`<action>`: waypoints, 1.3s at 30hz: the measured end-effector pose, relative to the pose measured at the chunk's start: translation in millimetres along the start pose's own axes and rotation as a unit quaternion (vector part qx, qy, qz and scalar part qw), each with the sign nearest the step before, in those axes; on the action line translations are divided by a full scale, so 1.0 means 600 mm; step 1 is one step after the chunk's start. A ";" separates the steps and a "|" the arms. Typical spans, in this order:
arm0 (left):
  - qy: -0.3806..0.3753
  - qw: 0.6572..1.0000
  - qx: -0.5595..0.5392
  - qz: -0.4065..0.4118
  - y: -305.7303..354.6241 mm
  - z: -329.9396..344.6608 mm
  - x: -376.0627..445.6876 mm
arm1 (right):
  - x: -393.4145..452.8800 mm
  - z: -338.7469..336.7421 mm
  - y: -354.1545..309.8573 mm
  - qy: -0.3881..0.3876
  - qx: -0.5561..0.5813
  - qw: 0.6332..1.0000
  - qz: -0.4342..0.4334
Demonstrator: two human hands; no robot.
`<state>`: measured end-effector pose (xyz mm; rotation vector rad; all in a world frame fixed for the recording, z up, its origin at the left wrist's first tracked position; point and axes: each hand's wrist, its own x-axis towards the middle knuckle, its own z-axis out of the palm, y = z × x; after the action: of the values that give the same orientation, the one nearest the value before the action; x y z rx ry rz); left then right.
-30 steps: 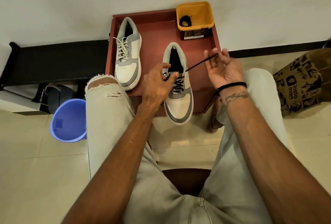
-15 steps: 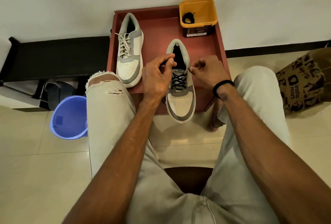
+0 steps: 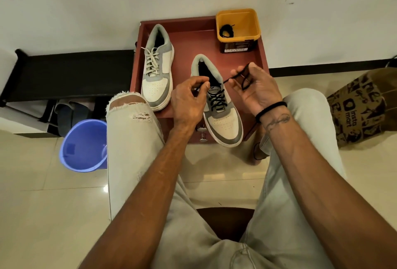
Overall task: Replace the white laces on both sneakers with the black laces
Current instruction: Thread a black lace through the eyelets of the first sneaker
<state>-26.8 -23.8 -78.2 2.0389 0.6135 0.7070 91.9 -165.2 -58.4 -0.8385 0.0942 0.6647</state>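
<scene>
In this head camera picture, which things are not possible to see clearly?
- Top eyelets of the right sneaker: left hand covers them.
- Black lace ends: hidden inside the grip of the left hand and right hand.
- Coiled lace in the yellow tub: too small to judge.
- Tub label: too small to read.
- Blue bucket: partly behind the knee.

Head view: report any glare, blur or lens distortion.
Head view: wide-angle bend curves the dark baseboard and splays the forearms; a glare spot shines on the floor tiles beside the knee; the black lace looped on the right hand looks slightly soft; both sneakers stay sharp.
</scene>
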 end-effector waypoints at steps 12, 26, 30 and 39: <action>-0.041 0.994 0.055 0.080 -0.003 0.003 0.001 | -0.003 -0.024 0.007 0.020 -0.630 0.761 -0.154; -0.112 0.986 0.124 0.016 -0.018 -0.002 -0.009 | 0.021 -0.021 0.012 0.098 -0.230 0.968 -0.034; -0.111 0.987 0.112 -0.030 -0.009 -0.002 -0.011 | 0.019 -0.020 0.001 0.052 -0.069 0.996 -0.003; -0.091 0.990 0.074 -0.077 -0.007 -0.022 0.000 | 0.017 -0.023 -0.013 0.066 0.034 0.997 -0.004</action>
<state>-36.6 -14.3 -75.6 2.1364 0.7257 0.3882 106.8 -173.7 -66.3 -0.8162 0.2323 0.5954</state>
